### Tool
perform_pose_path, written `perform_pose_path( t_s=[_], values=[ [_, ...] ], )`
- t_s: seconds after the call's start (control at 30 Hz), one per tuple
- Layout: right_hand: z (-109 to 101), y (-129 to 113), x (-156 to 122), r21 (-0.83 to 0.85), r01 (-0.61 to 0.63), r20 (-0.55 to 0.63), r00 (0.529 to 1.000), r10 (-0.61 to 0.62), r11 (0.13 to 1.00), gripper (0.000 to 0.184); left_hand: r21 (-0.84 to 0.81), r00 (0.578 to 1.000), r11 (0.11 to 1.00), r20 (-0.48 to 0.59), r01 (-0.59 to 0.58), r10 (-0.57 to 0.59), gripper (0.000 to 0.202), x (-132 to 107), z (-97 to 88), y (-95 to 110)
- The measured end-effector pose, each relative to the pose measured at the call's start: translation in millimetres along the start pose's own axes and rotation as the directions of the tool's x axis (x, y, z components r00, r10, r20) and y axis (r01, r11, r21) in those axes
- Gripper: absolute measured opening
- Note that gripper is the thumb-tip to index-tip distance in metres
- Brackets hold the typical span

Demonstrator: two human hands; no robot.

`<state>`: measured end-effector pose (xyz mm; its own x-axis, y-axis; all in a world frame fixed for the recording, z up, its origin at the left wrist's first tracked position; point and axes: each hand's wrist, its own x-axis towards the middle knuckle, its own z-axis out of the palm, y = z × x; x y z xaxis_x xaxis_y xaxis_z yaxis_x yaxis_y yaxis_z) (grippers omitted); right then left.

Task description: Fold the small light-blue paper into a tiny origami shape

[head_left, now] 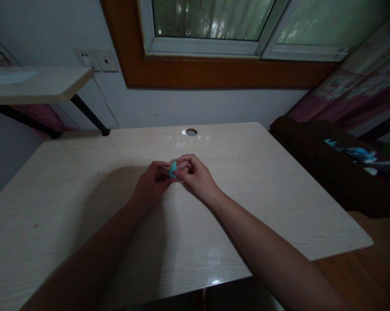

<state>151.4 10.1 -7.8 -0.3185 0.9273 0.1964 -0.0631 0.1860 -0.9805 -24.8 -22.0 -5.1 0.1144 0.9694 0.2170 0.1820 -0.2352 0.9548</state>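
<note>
Between my two hands, just over the middle of the desk, is a small folded piece of turquoise paper (172, 169) with a pointed top. My left hand (152, 179) pinches it from the left with thumb and fingers. From the right, my right hand (195, 172) grips its other side, the thumb pressed on its face. Fingers cover parts of the piece, so its full shape cannot be made out.
The pale wood-grain desk (262, 181) has a round cable hole (191, 132) near its back edge. At the back left a raised shelf (52, 88) stands on black legs. Beyond the right edge sits a dark brown piece of furniture (311, 160) with assorted items on it.
</note>
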Motion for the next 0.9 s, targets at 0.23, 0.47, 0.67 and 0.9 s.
perform_pose_path(
  t_s=[0.23, 0.47, 0.67, 0.9],
  values=[
    [1.6, -0.6, 1.3, 0.058, -0.011, -0.027, 1.000, 0.013, 0.998, 0.036, -0.099, 0.999, 0.995, 0.027, -0.019, 0.022, 0.036, -2.6, -0.6, 3.2],
    [1.2, -0.5, 2.8, 0.120, -0.027, -0.040, 0.999, 0.032, 0.992, 0.039, -0.137, 0.999, 0.990, 0.045, 0.021, -0.015, 0.035, -1.4, -0.8, 3.2],
    [2.9, -4.6, 1.9, 0.153, -0.040, -0.044, 0.998, 0.047, 0.987, 0.040, -0.148, 0.999, 0.989, 0.028, 0.024, -0.020, 0.035, -0.1, 0.1, 1.0],
    [2.4, -6.4, 1.1, 0.144, -0.029, -0.038, 0.999, 0.035, 0.989, 0.037, -0.192, 0.999, 0.981, 0.038, 0.034, -0.027, 0.038, 0.3, 0.2, 0.5]
  ],
)
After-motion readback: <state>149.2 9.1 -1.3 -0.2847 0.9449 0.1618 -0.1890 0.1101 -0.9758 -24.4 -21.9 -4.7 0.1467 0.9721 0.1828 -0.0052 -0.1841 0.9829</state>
